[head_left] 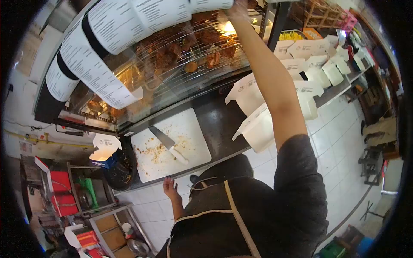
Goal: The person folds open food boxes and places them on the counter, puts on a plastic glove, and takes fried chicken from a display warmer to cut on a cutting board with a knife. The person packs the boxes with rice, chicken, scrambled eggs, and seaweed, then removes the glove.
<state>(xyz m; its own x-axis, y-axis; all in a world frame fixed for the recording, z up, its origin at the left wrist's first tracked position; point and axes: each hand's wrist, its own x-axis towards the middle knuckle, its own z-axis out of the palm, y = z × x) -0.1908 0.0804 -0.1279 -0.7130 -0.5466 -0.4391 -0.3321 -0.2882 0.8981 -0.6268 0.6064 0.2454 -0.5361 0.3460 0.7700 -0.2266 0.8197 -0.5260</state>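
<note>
My left hand [171, 188] hangs just off the near edge of the white cutting board [195, 133], its fingers apart and holding nothing. Crumbs lie scattered over the board. A knife [165, 139] with a white handle rests on it, blade toward the warming cabinet. My right arm stretches up and forward to the cabinet, where my right hand [236, 10] is at the top edge of the view. That hand is blurred and its fingers are hidden. Close to it, browned pieces of meat [213, 59] lie on a wire rack [172, 69] behind the glass.
Several open takeaway boxes [258, 129] line the counter to the right. Printed order slips [116, 26] hang across the cabinet top. A dark round pan [118, 174] and an open box [105, 148] stand left of the board. Shelves [112, 223] are at lower left.
</note>
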